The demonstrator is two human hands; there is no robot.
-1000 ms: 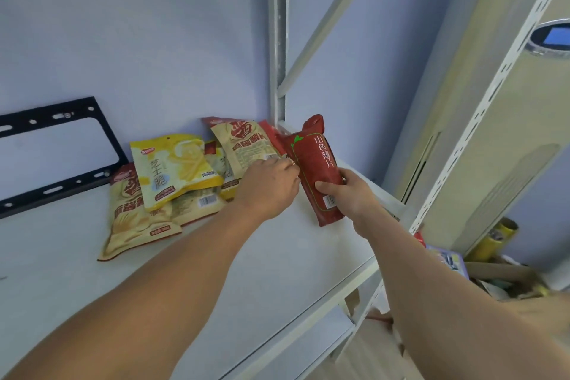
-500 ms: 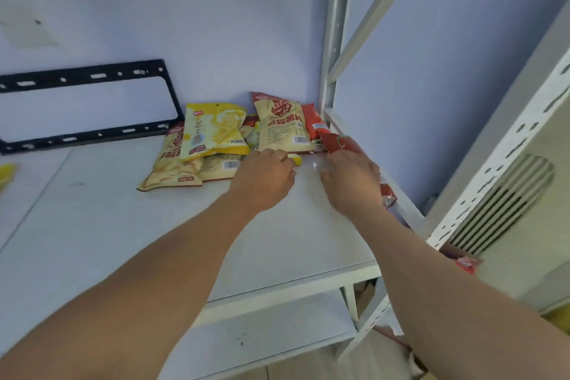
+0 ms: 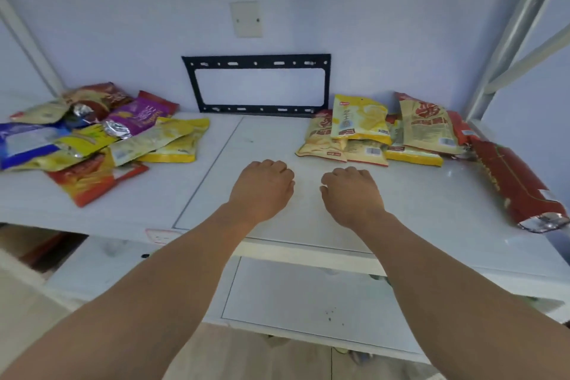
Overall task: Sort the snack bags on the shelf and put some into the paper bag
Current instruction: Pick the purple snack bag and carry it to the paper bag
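Over the shelf (image 3: 416,210), both hands (image 3: 262,188) curl empty; bag labels unreadable.

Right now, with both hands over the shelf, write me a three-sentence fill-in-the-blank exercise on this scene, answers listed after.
1. The left hand and right hand hold ____.
2. The long dark red bag lies at the shelf's far ____ end.
3. The frame on the wall behind the shelf is coloured ____.

Missing words: nothing; right; black
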